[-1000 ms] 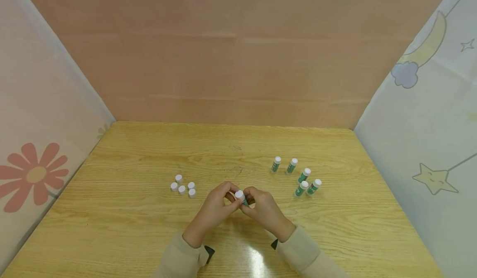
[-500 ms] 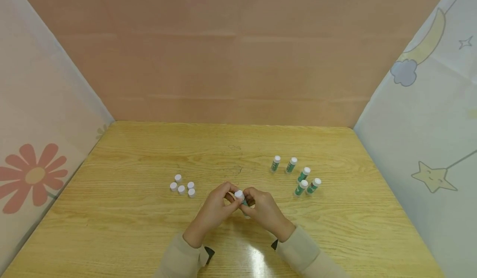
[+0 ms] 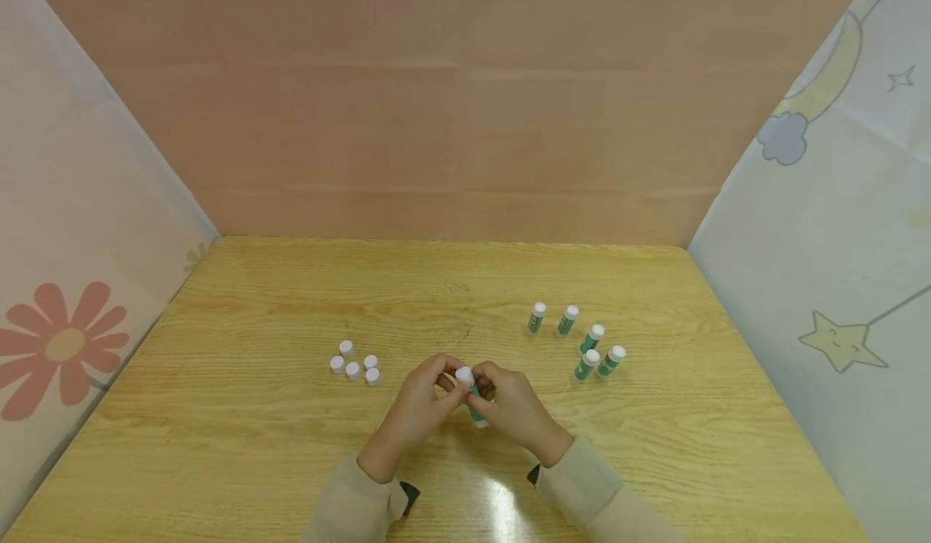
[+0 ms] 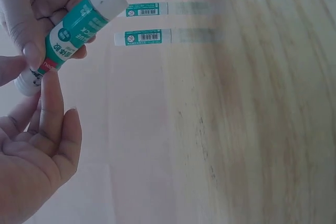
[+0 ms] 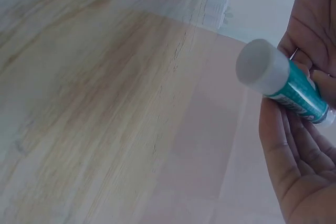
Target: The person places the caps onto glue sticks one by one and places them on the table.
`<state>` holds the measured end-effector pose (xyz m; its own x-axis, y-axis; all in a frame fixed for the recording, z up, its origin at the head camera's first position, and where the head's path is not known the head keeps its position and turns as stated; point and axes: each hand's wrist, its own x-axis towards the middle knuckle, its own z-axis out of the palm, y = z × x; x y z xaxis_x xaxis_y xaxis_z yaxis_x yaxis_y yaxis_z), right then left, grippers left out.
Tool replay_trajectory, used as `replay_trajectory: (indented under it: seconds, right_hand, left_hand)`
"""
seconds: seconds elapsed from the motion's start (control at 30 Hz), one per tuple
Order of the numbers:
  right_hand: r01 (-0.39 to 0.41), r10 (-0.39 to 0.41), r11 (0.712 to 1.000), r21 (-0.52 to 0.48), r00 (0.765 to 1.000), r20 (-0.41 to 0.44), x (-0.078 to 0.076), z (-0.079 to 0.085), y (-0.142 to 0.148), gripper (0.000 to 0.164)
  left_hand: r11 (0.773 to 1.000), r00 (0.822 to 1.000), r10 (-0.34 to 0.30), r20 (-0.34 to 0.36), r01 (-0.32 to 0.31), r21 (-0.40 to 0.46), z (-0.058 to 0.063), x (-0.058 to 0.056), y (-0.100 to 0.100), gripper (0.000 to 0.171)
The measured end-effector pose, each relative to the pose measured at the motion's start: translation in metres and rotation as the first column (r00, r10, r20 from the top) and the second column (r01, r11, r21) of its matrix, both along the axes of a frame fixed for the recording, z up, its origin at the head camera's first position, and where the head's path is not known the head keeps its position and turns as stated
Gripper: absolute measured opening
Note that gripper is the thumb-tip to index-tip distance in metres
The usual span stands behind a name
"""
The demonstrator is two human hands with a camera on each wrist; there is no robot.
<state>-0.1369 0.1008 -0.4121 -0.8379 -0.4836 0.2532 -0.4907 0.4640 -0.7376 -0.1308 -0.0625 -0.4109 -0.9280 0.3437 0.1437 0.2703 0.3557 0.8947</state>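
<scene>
Between the two hands, over the near middle of the table, is a glue stick (image 3: pixel 477 415) with a green label and white ends. My left hand (image 3: pixel 420 397) pinches its white cap end (image 3: pixel 464 375) between thumb and fingers. My right hand (image 3: pixel 518 404) grips the labelled body. In the left wrist view the glue stick (image 4: pixel 76 32) slants, its white base toward the upper right and the other end at the left fingertips. The right wrist view shows the round white base of the glue stick (image 5: pixel 296 90) facing the camera, with fingers curled below the body.
Several small white caps (image 3: pixel 352 370) lie grouped on the wooden table (image 3: pixel 451 284) left of the hands. Several green-labelled glue sticks (image 3: pixel 587 365) stand upright to the right. A plain backdrop (image 3: pixel 458 139) rises behind, with patterned side walls (image 3: pixel 836 268).
The lower end of the glue stick has come further into view below the fingers as it tilts. Both hands keep their hold and have barely moved.
</scene>
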Motion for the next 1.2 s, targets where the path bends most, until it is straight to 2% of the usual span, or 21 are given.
replay_trajectory:
  seconds: [0.3, 0.57, 0.8, 1.2]
  right_hand:
    - [0.017, -0.016, 1.0, -0.014, 0.996, 0.09, -0.001, 0.001, -0.001, 0.016]
    - [0.056, -0.059, 0.998, 0.027, 0.992, 0.114, -0.004, 0.001, 0.0, 0.018]
    - [0.1, -0.109, 0.993, 0.061, 0.981, 0.159, -0.007, -0.003, 0.002, 0.02]
    - [0.176, -0.192, 0.98, 0.089, 0.956, 0.22, -0.013, -0.008, 0.005, 0.022]
  left_hand:
    - [0.999, 0.999, 0.03, -0.029, -0.03, -0.014, -0.003, -0.002, 0.0, 0.019]
    - [0.998, 0.998, 0.061, -0.015, -0.061, 0.0, -0.002, -0.002, -0.001, 0.021]
    - [0.997, 0.997, 0.072, 0.005, -0.072, 0.03, -0.003, -0.001, -0.003, 0.02]
    - [0.997, 0.997, 0.072, 0.0, -0.072, 0.022, -0.005, -0.004, -0.003, 0.018]
